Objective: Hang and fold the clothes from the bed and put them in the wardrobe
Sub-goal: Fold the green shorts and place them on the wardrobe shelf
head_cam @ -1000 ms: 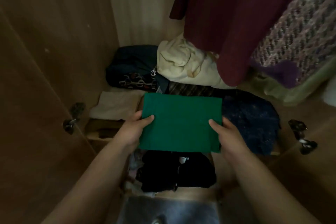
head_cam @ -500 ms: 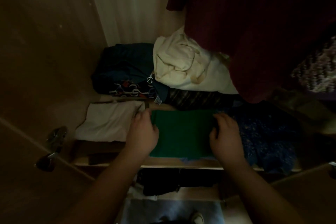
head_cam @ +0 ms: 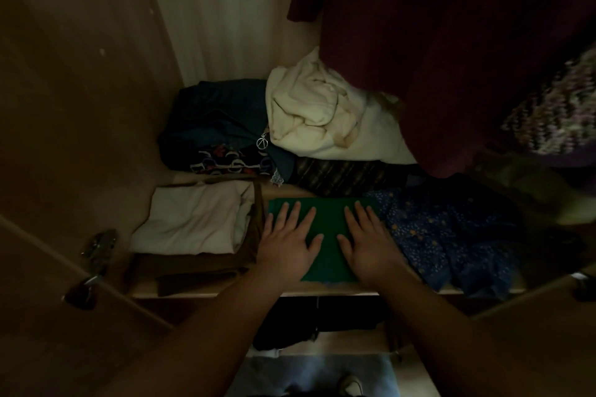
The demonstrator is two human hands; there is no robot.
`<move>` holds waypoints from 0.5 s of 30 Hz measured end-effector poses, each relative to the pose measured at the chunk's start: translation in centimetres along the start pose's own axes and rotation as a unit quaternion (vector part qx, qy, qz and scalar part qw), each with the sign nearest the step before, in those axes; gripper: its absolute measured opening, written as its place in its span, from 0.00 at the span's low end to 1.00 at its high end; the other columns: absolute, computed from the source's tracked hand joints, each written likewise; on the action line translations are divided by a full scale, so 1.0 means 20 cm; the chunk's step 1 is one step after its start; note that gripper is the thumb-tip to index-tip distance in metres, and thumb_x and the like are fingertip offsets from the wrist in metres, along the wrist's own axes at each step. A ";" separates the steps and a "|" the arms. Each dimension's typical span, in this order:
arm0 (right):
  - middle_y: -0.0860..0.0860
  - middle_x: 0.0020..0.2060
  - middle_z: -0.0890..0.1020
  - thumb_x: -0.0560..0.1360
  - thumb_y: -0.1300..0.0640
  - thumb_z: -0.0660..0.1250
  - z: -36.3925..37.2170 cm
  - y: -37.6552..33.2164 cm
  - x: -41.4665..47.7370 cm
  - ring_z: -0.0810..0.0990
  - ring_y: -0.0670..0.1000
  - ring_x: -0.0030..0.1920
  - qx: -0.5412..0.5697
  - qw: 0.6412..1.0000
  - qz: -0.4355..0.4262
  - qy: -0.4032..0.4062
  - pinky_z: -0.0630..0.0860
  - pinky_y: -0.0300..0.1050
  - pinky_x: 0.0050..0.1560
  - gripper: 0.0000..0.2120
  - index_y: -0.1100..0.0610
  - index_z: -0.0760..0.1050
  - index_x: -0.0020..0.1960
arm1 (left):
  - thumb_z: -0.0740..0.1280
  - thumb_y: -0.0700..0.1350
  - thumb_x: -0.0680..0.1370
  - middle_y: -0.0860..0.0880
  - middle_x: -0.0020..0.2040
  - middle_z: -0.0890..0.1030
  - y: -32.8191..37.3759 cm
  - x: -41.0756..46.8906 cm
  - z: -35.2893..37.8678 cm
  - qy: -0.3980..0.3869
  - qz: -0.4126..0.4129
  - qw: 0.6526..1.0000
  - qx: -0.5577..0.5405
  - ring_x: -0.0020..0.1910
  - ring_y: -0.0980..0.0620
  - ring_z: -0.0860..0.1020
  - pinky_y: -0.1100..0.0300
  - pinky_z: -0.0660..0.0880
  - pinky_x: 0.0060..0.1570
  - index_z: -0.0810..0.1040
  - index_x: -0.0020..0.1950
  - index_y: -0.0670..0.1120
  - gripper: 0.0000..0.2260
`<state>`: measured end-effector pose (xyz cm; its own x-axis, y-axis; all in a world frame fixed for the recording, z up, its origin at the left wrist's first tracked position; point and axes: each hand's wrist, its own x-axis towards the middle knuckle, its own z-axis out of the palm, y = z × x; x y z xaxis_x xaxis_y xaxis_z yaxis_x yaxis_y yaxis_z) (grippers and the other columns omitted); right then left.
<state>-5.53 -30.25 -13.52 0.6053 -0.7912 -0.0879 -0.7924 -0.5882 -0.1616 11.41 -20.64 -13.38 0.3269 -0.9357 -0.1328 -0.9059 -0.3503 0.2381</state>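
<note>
Garment [head_cam: 329, 226], green, folded, long axis along shelf [head_cam: 209, 293] edge, left hand [head_cam: 287, 251], right hand [head_cam: 371, 251] pressing it, fingers [head_cam: 292, 217] straight

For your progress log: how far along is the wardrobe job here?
Done: folded green garment lies on the shelf, between the white folded top and blue patterned cloth. In hand: left hand and right hand press it flat. Left: unknown; bed out of view.
</note>
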 end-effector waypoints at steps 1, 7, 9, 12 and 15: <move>0.50 0.81 0.48 0.75 0.34 0.37 -0.01 0.00 -0.01 0.46 0.54 0.80 0.004 1.000 -0.001 0.001 0.53 0.56 0.77 0.38 0.50 0.48 0.81 | 0.44 0.66 0.82 0.51 0.83 0.44 0.00 -0.01 -0.02 -0.007 0.001 1.000 -0.002 0.81 0.49 0.41 0.44 0.40 0.78 0.43 0.81 0.59 0.29; 0.53 0.80 0.56 0.82 0.42 0.52 -0.18 -0.04 -0.16 0.51 0.56 0.79 0.024 0.999 0.006 0.046 0.55 0.57 0.77 0.29 0.52 0.54 0.80 | 0.47 0.63 0.82 0.49 0.83 0.48 0.03 -0.18 -0.15 0.020 0.001 1.000 0.000 0.81 0.46 0.44 0.41 0.43 0.78 0.45 0.82 0.57 0.29; 0.52 0.79 0.57 0.82 0.43 0.53 -0.23 -0.04 -0.27 0.50 0.55 0.79 0.038 0.997 0.002 0.073 0.56 0.56 0.77 0.28 0.51 0.56 0.80 | 0.48 0.63 0.83 0.48 0.83 0.48 0.03 -0.28 -0.19 0.037 0.003 0.999 -0.006 0.81 0.45 0.45 0.42 0.44 0.78 0.45 0.82 0.57 0.29; 0.50 0.80 0.55 0.82 0.43 0.53 -0.29 -0.02 -0.47 0.49 0.53 0.79 0.042 0.994 -0.006 0.099 0.55 0.54 0.77 0.28 0.50 0.55 0.80 | 0.50 0.62 0.83 0.48 0.83 0.49 0.07 -0.48 -0.22 0.073 -0.008 0.997 -0.024 0.81 0.45 0.45 0.42 0.44 0.78 0.45 0.82 0.57 0.29; 0.50 0.80 0.55 0.82 0.43 0.52 -0.35 0.00 -0.71 0.48 0.53 0.80 0.030 0.993 -0.019 0.114 0.52 0.53 0.78 0.28 0.50 0.54 0.80 | 0.51 0.61 0.83 0.48 0.83 0.49 0.16 -0.71 -0.23 0.102 -0.012 0.994 -0.026 0.81 0.46 0.45 0.43 0.45 0.78 0.45 0.81 0.57 0.29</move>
<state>-14.66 -20.15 -5.39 0.5953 -0.7905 0.1438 -0.7599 -0.6121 -0.2189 5.05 -8.74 -6.30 0.4011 -0.9143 0.0568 -0.8837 -0.3699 0.2869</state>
